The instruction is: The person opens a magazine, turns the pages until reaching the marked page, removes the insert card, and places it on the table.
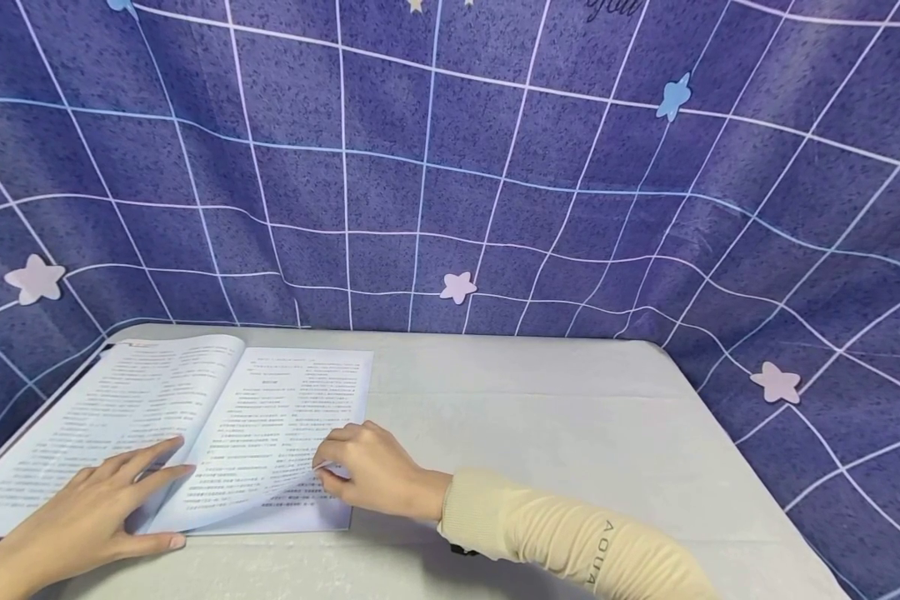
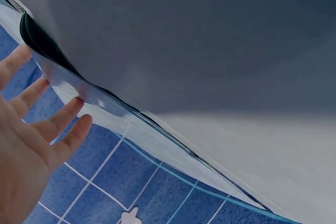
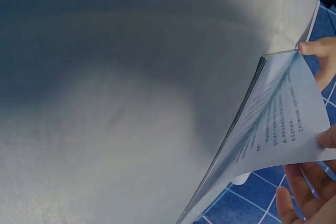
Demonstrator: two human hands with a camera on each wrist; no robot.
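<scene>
Hands apart — left hand [image 1: 93,517] flat on the open book [image 1: 195,417], right hand [image 1: 375,471] pinching a page [image 1: 270,450].

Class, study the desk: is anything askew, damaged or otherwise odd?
Nothing is damaged or spilled. The open book lies at the table's left edge; the right hand pinches one page's lifted lower corner, and the left hand rests flat on the left page.

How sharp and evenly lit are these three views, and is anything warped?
Head view: bright and even, the print on the book too small to read, the backdrop grid bowed by the lens. Left wrist view: the table a dim blur. Right wrist view: a broad shadow over the table, the lifted page readable.
</scene>
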